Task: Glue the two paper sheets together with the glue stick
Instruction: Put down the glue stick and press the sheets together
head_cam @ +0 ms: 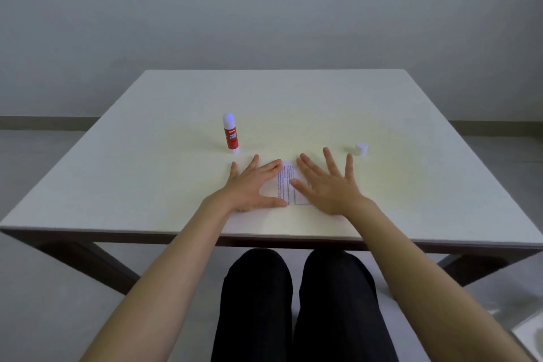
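Note:
A small printed paper (286,184) lies flat on the white table (147,179), near the front edge. My left hand (252,185) rests flat on its left part, fingers spread. My right hand (327,185) presses flat on its right part, fingers also spread. Only a middle strip of paper with printed lines shows between the hands, so I cannot tell the two sheets apart. The red glue stick (230,134) stands upright behind my left hand with its cap off. Its white cap (361,149) sits on the table beyond my right hand.
The table's front edge runs just below my wrists, with my dark-trousered knees (293,288) under it. A grey wall stands behind the table.

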Demonstrator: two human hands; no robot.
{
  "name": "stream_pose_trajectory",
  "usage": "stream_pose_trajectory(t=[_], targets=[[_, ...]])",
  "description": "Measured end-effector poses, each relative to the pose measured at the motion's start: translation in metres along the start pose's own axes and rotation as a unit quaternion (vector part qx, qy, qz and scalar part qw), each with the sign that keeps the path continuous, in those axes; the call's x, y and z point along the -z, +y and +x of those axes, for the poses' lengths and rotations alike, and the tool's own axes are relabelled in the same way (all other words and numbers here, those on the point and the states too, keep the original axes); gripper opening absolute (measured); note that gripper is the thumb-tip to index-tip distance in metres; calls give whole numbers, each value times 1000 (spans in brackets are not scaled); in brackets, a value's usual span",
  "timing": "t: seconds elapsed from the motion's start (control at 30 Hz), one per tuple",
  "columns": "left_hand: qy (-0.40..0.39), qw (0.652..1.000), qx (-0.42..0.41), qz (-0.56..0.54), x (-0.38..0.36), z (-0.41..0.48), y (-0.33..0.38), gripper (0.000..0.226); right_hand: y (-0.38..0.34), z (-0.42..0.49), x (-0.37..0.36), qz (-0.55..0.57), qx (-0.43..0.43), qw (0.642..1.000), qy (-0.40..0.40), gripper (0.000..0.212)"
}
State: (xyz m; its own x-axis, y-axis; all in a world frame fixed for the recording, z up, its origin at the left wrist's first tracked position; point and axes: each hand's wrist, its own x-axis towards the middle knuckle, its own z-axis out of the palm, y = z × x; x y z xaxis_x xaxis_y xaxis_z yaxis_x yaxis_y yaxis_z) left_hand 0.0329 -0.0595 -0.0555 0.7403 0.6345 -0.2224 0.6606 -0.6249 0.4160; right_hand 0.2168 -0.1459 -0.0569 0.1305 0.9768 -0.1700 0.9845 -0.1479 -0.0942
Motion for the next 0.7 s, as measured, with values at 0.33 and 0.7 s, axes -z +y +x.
stream_pose_trajectory(t=[0.33, 0.7], targets=[[-19, 1000, 10, -4, 2, -1, 2, 91, -6, -27, -19, 9, 43, 999, 23, 78], [-26, 1000, 10, 3, 1, 2, 0, 92, -18, -56, -31, 16, 71, 996, 56, 84]])
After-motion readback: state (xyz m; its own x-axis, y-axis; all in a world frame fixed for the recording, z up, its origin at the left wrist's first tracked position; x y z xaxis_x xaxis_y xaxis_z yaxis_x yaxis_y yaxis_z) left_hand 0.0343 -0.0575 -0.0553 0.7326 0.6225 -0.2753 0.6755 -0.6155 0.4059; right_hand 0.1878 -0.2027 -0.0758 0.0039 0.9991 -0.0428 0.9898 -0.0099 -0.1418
